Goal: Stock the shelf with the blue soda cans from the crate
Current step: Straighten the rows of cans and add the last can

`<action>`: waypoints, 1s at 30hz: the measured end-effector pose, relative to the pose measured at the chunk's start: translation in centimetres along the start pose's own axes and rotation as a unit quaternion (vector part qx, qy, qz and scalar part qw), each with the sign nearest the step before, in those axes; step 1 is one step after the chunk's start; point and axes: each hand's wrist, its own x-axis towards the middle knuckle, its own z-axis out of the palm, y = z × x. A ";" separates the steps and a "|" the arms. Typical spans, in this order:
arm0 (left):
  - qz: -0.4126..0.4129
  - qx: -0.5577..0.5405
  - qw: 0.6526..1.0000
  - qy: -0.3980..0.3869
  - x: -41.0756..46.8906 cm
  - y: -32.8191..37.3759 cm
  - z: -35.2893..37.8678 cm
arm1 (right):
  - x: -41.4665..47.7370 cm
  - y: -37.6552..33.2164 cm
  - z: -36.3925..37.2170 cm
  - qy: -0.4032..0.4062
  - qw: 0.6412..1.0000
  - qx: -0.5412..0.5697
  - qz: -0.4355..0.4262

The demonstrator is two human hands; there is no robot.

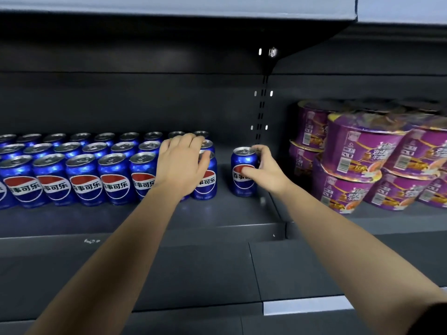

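Right grip (264, 169): we clasp a lone blue can (242, 187) on the shelf (217, 218).
Left grip (181, 163): released, our fingers resting atop the can rows (84, 182) just left of it.

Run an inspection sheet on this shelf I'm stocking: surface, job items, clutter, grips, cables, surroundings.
Surface: dark grey metal shelf, bare along the front.
Job's things: block of blue soda cans with red-and-white logos, upright, three rows deep, on the left. A lone blue can stands upright, apart to their right. Crate not in view.
Clutter: nothing seen.
Grips: left hand lies over can tops at the block's right end, grip unclear. Right hand grips the lone blue can.
Cables: nothing seen.
Surroundings: stacked purple noodle bowls in the bay to the right; slotted upright on the back panel; pale upper shelf overhead.
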 end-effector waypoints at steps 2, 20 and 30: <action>-0.010 0.005 1.000 -0.008 0.1 0.1 0.5 | 0.6 0.2 0.1 -0.009 1.000 0.008 0.000; -0.034 0.003 0.999 0.007 -0.6 -0.7 3.4 | 5.2 1.8 1.9 -0.039 0.989 -0.139 -0.037; -0.038 0.012 0.999 0.021 -0.7 -0.6 3.8 | 7.5 2.0 3.6 0.021 0.987 -0.152 -0.056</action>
